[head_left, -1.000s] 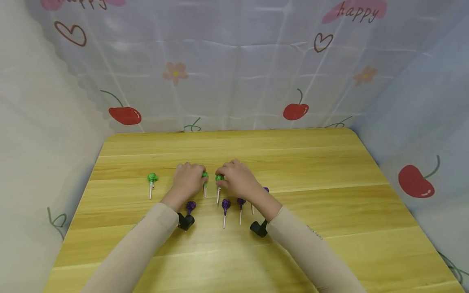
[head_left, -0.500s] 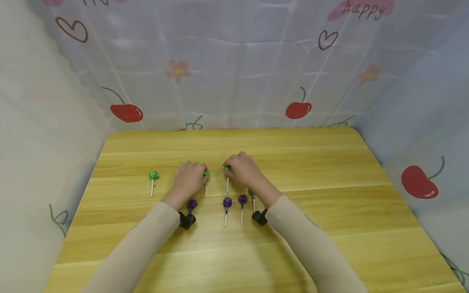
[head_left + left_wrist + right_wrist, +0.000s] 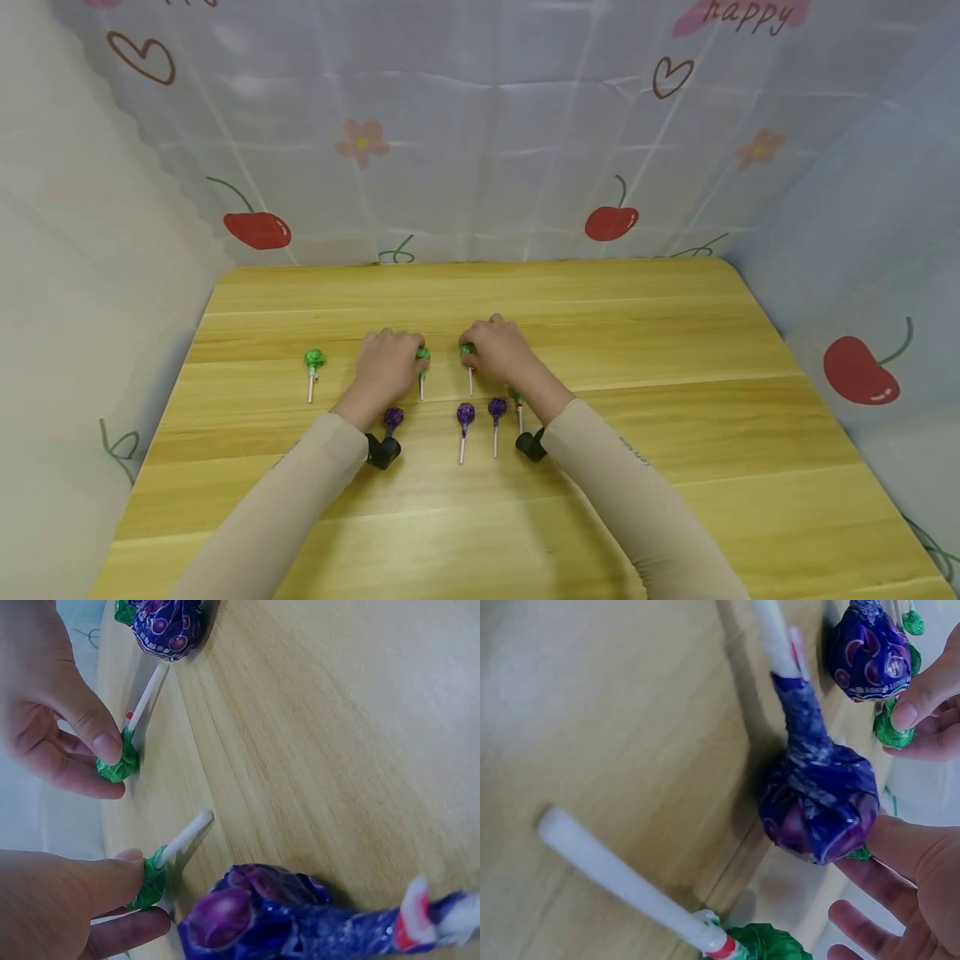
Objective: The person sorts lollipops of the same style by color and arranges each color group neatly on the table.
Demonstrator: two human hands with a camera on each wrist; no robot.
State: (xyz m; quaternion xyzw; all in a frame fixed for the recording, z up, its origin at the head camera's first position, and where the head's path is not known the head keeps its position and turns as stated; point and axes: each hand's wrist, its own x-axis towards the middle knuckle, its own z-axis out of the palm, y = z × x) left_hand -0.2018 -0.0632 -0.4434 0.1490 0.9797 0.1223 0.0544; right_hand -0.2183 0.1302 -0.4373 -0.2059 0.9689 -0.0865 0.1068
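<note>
Green lollipop (image 3: 468, 350) sits pinched between thumb and fingers of your right hand (image 3: 497, 348); your left hand (image 3: 386, 365) likewise pinches a second lollipop (image 3: 423, 353). You're probably positioning the right one; next likely calls for gently loosening that pinch.

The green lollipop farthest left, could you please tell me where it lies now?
In the head view's left half, the green lollipop lies on the table just left of the left hand, not touching it.

A yellow, rounded-cornered, wood-grain table (image 3: 615, 308) carried three round, purple-wrapped lollipops (image 3: 466, 414) in a loose row. A green-wrapped, white-sticked lollipop (image 3: 314, 358) lay to the row's left, another green-wrapped lollipop (image 3: 518, 406) beside its right end.
</note>
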